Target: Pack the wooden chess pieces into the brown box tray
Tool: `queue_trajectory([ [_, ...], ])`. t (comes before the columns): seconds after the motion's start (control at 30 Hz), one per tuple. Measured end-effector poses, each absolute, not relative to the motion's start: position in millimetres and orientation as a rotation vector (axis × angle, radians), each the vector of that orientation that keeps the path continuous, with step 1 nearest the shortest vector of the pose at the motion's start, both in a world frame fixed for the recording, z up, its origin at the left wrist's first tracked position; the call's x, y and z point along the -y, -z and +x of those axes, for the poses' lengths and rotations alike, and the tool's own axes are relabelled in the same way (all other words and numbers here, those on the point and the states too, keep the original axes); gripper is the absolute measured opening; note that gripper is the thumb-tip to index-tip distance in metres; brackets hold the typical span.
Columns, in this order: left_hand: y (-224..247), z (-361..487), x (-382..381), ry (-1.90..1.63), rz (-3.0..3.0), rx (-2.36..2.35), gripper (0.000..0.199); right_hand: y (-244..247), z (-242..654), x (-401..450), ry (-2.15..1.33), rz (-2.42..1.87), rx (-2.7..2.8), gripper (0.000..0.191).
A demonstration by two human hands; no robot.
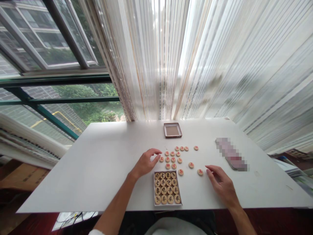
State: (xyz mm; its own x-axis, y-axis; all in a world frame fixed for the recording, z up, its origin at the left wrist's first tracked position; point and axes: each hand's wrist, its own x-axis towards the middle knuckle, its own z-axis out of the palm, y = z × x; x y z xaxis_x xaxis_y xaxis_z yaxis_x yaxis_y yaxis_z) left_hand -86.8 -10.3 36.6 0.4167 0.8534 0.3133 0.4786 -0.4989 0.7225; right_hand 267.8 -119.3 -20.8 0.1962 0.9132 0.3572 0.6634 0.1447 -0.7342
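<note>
A square box (181, 192) near the front edge of the table holds rows of round wooden pieces with black characters. Beyond it, several round pieces with red characters (173, 159) lie loose on the white table, some grouped and some scattered to the right. My left hand (146, 161) is left of the group, fingers apart, its fingertips close to the leftmost red piece (161, 159). At the right, my right hand (220, 181) hovers beside a red piece (200, 172), with thumb and fingers apart and nothing between them.
A shallow open box lid (172, 136) lies at the back of the white table (105, 156). A blurred, pixelated flat object (232, 154) rests at the right. Curtains and a window stand behind the table; a cardboard box (26, 176) is at the left.
</note>
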Motion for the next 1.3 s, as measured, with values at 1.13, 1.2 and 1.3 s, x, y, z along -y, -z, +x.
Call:
queue_trajectory([
  [1.13,-39.8,-85.1,-24.9,-0.445,2.362,-1.088,0.029,22.6,269.2,118.8,-0.477,-1.631,1.462,0.026],
  [1.2,-40.2,-78.4,-23.5,-0.447,2.376,-1.08,0.027,23.0,268.8,118.5,-0.484,-1.629,1.456,0.026],
  [1.3,-40.8,-66.3,-20.2,-0.437,2.402,-1.059,0.024,22.7,268.4,118.6,-0.478,-1.632,1.449,0.026],
])
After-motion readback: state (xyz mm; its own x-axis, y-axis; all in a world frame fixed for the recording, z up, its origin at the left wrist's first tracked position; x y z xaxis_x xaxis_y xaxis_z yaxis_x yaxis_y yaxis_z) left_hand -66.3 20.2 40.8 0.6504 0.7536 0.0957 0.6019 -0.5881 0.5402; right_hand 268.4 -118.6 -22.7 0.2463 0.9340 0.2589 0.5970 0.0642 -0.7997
